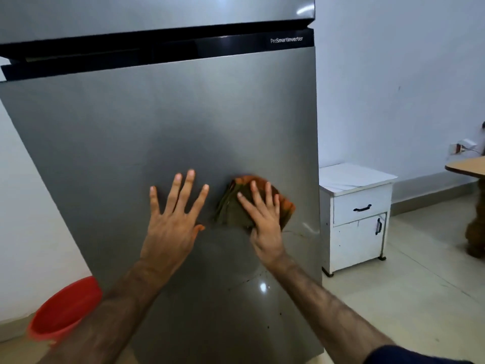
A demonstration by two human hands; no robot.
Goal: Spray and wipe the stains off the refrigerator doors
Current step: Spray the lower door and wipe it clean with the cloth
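Observation:
A grey steel refrigerator fills the view; its lower door (147, 132) faces me, and the upper door (131, 11) sits above a black gap. My left hand (173, 222) lies flat on the lower door with fingers spread. Just to its right, my right hand (265, 222) presses a folded green and orange cloth (231, 206) against the door with straight fingers. Thin streaks and dark specks (262, 279) mark the door below and to the right of the cloth. No spray bottle is in view.
A red plastic tub (63, 311) stands on the floor at the fridge's lower left. A small white cabinet (357, 219) with a drawer stands right of the fridge against the wall. A wooden table edge (467, 166) juts in at far right.

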